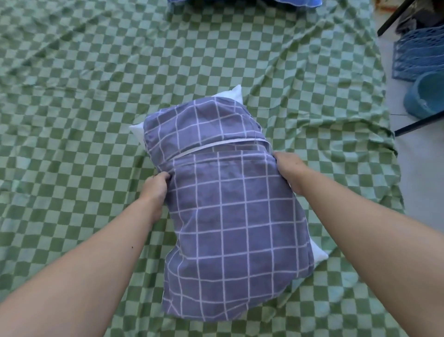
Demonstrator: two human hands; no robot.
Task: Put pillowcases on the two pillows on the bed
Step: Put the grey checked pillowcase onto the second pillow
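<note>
1. Head view: the left hand (157, 186) and right hand (289, 168) each pinch a side edge of the purple grid pillowcase (230, 216), which lies on the green checked sheet (72, 96).
2. Beyond the grip, the white pillow (234, 92) pokes out; another corner shows behind the right hand.
3. Judged step: working the case over the pillow. Next calls for tucking the exposed corners inside.
4. A blue-cased pillow (240, 2) lies far ahead.

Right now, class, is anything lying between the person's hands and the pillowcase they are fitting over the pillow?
Nothing visible. The left hand and the right hand each grip a side of the pillowcase directly. White corners of the pillow show at the far end.
</note>
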